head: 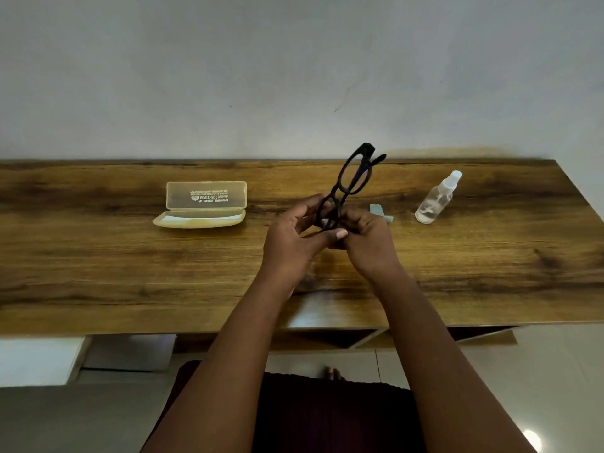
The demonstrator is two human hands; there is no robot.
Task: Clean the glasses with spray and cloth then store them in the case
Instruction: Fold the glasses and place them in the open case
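Observation:
Black-framed glasses (354, 178) stand on end above the middle of the wooden table (130, 273), one lens up in the air and the other down between my hands. My left hand (294, 240) and my right hand (366, 243) both grip the lower lens end, fingers curled round the frame. A pale blue cloth (380, 213) peeks out on the table just behind my right hand. The clear spray bottle (436, 199) lies tilted to the right. The translucent yellowish case (202, 206) sits open at the left, lid raised.
The table's back edge meets a grey wall (294, 76). Its front edge runs above a shelf opening and a tiled floor. My dark-clothed lap and a foot show below the table.

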